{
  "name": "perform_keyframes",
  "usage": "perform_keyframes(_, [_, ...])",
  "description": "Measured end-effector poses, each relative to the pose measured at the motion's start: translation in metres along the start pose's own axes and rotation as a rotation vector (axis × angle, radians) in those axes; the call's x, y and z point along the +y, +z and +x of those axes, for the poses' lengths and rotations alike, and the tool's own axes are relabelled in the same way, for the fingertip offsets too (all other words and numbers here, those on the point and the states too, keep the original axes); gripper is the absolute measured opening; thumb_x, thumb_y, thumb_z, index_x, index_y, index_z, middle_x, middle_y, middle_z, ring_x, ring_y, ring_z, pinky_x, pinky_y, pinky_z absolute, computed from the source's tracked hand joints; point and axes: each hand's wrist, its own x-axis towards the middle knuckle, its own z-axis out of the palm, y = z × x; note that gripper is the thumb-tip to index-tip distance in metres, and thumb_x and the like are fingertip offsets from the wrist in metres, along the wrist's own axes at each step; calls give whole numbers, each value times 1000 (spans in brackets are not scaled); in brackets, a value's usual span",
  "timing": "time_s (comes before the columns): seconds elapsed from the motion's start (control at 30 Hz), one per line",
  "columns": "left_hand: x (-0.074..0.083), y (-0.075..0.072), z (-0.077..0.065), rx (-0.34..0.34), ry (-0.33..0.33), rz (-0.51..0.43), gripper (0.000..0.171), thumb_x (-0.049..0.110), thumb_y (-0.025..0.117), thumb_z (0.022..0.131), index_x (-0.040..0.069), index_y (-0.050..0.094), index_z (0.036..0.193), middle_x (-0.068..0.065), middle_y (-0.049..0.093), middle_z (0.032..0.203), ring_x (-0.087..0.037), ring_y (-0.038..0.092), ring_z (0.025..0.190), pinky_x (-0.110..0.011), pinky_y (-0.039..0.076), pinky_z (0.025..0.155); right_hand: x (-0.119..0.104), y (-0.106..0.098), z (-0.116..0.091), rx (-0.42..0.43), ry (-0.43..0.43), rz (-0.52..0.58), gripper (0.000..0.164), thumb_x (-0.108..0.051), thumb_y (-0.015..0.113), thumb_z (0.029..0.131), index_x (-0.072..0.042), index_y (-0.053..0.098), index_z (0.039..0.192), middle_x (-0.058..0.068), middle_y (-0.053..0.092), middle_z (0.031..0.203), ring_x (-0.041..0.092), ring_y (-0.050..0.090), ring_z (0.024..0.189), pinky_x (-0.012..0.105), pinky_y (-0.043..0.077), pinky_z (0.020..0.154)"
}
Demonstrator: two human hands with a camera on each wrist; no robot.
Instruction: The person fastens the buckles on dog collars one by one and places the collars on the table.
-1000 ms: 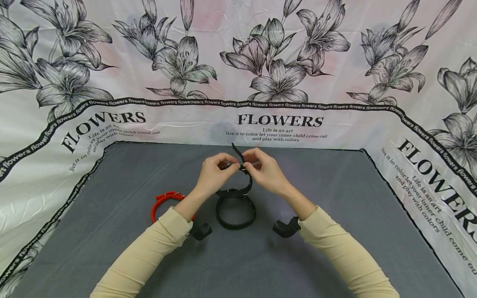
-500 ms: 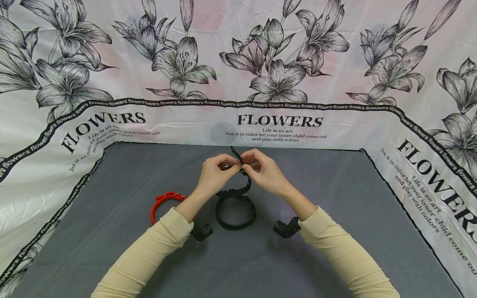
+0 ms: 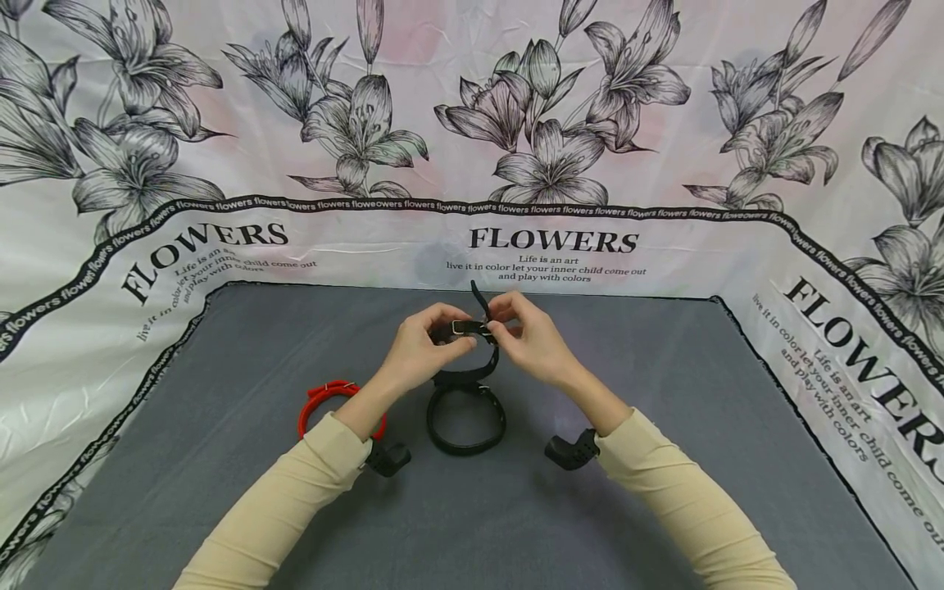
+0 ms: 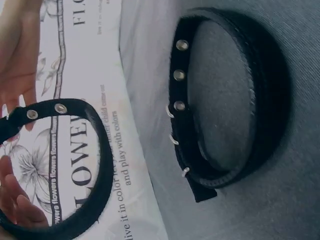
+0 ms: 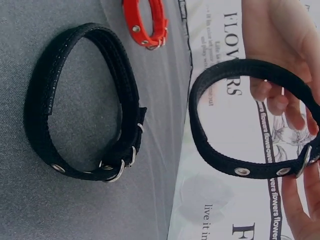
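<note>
Both hands hold a black buckle collar [image 3: 466, 377] above the table's far middle. My left hand [image 3: 422, 346] holds its buckle side, fingers behind the band and thumb below; the metal buckle [image 3: 459, 327] shows. My right hand [image 3: 537, 338] pinches the strap near the buckle, and the strap's free end [image 3: 479, 298] sticks up. In the left wrist view, the held collar [image 4: 105, 160] is looped, with metal eyelets. A second black collar [image 3: 466, 450], buckled into a ring, lies below the hands. A red collar [image 3: 304, 416] lies left of it, partly behind my left forearm.
Grey cloth [image 3: 649, 360] covers the table. Behind and at the sides stands a white flower-printed sheet [image 3: 553, 221] with lettering. Each wrist wears a black camera, the left wrist camera [image 3: 388, 460] close to the red collar.
My left thumb has dropped away from the buckle, which now shows. The strap's free end has shifted slightly right. The two collars on the table have stayed put.
</note>
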Motion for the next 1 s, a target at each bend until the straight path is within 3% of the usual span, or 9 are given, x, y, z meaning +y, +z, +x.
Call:
perform_keyframes(0.1, [-2,-1,-1,-20,1,-3,21,22,69,84,16,64,103,-2,65,92,-18,56,73,-29,46,61,0,-1,0,-1,9,21,22,-7,56,91,-7,50,112,9,55,108,22,58,98,33,52,77])
perform_keyframes(0.23, [-3,-1,-2,-21,16,-13,19,20,65,87,12,63,103,-5,65,94,-19,53,71,-26,43,60,-2,-2,1,-39,13,18,21,-8,57,90,-9,49,109,7,55,104,20,59,96,32,52,75])
perform_keyframes(0.5, [26,-7,-13,-9,42,-45,17,10,63,88,3,62,103,-12,64,93,-20,54,72,-24,44,61,-1,-3,2,-142,17,1,20,-8,57,89,-10,49,107,6,54,105,18,57,99,35,51,79])
perform_keyframes(1.0, [30,-7,-11,49,-11,-83,20,11,66,85,3,62,103,-13,65,98,-21,61,89,-30,49,74,-2,-4,1,-124,99,63,16,-15,54,93,-12,49,108,6,54,109,20,56,103,39,50,84])
